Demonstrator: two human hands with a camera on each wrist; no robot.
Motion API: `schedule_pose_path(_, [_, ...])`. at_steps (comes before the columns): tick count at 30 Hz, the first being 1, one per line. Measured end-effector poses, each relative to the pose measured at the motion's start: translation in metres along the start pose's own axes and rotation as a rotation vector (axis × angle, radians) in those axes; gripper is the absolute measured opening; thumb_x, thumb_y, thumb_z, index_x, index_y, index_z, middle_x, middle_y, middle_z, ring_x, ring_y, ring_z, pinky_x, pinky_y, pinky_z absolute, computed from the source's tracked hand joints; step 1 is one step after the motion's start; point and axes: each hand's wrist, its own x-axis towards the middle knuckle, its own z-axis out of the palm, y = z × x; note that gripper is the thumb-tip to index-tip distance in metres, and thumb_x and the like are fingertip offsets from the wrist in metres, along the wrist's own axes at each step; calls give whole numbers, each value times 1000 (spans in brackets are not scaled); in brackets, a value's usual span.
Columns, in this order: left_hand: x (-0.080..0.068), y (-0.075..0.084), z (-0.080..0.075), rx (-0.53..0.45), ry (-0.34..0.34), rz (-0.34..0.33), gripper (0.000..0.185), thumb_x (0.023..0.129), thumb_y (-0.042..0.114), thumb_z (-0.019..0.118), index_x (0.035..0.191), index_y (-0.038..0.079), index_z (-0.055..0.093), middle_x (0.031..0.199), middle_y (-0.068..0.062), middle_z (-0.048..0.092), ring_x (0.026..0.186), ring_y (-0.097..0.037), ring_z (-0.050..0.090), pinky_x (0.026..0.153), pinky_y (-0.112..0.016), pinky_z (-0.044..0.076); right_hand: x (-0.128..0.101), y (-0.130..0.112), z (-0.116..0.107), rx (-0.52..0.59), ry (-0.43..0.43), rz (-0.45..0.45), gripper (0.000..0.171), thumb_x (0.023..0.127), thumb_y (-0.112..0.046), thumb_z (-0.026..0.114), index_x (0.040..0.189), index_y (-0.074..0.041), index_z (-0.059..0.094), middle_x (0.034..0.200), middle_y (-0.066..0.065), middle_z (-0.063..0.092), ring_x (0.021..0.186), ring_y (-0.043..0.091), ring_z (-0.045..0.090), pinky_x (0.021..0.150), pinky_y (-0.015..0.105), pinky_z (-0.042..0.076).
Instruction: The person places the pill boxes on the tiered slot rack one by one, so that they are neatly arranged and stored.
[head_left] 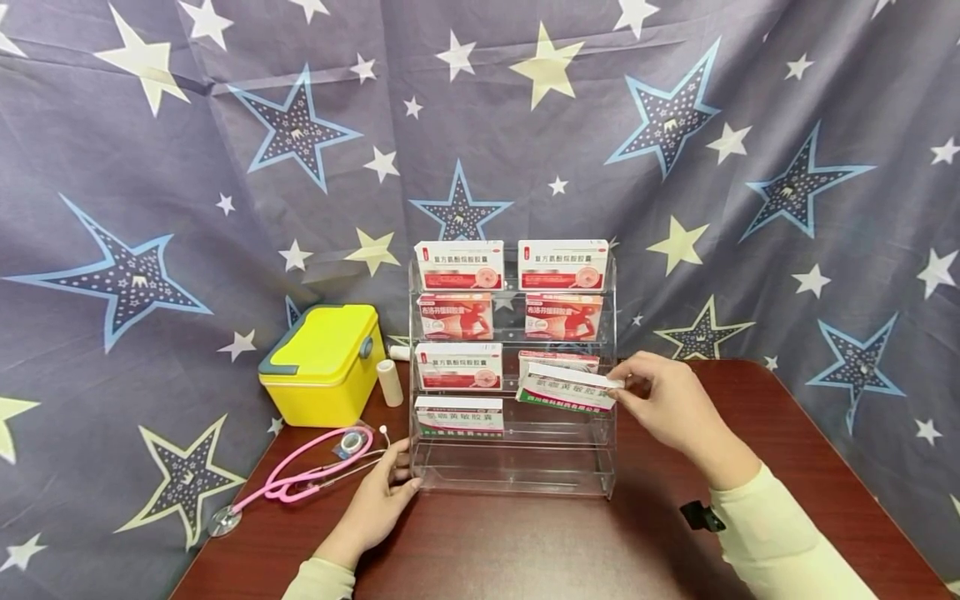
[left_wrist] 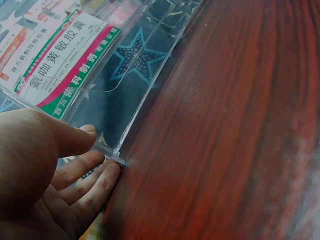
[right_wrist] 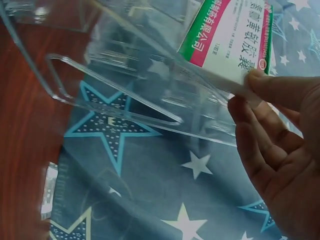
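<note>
Nearest to me, my left hand [head_left: 378, 500] rests at the near left corner of the clear acrylic rack [head_left: 513, 479], thumb along its front edge and fingers lying straight and relaxed against its left side; nothing is gripped. My right hand [head_left: 671, 404] is at the rack's right edge, thumb and fingertips pinching the right end of a green-and-white medicine box [head_left: 567, 390], which is tilted, its left end over the lip of the third shelf, right-hand slot. Bare wood lies between my forearms and in front of the rack; to the right of the rack the table [head_left: 795, 467] is open as far as its right edge. Rack contents: top shelf, two white-and-red boxes [head_left: 459, 265] side by side; second shelf, two red boxes [head_left: 455, 316]; third shelf, one white-and-red box on the left and another partly hidden behind the box I hold; fourth shelf, a green-and-white box [head_left: 459, 417] on the left. The bottom tier shows only clear plastic. Left of the rack: a yellow case [head_left: 324, 364] with a grey-green rim, lid closed; a small white roll [head_left: 389, 382] upright just beside it; a pink stethoscope [head_left: 300, 477] lying near my left hand. Surface: dark red wood grain. Star-printed grey cloth [head_left: 225, 167] hangs behind and drapes past both table edges.
</note>
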Motion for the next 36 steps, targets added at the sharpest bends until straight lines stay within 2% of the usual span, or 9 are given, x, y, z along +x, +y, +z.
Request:
schedule_pose_path(6, [-1,1,0,31,6,-7,60,97,-3,72,150,15,50,125,-14,65,108,-27,68,89,-35,59,-6,-1,13,-74,-2,-48,29,76,4,88,90,-19,77,80,-12,65,72,7,61,63,30,51])
schedule_pose_path(11, [-1,-2,1,60,14,-11,61,96,-5,71,151,14,49,126,-15,64,108,-26,68,88,-32,59,-12,0,23,-123,-26,-48,29,74,3,88,89,-20,77,79,-13,63,70,7,54,63,31,48])
schedule_pose_path(19, [0,-3,0,66,5,-5,62,97,-5,71,152,13,48,127,-16,64,109,-26,68,88,-30,58,-19,2,33,-217,-36,-58,28,73,-3,89,90,-23,79,82,-15,68,66,5,54,60,34,49])
schedule_pose_path(23, [0,-2,0,62,1,-5,61,97,-4,70,151,12,49,127,-17,64,109,-26,68,88,-31,59,-21,1,36,-226,-23,-65,28,74,-5,89,91,-25,79,81,-17,65,63,3,51,57,32,46])
schedule_pose_path(29, [0,-1,0,66,10,-4,60,97,-4,71,151,13,49,127,-17,64,109,-27,68,88,-33,59,-22,-2,36,-268,-10,-75,18,80,-15,89,92,-24,79,82,-16,66,62,4,50,56,33,46])
schedule_pose_path(36, [0,1,-1,41,9,-22,60,97,-3,72,150,16,51,126,-16,65,110,-27,68,89,-34,58,-22,-5,36,-301,-5,-99,18,78,-9,84,91,-19,78,88,-10,70,65,6,53,58,36,49])
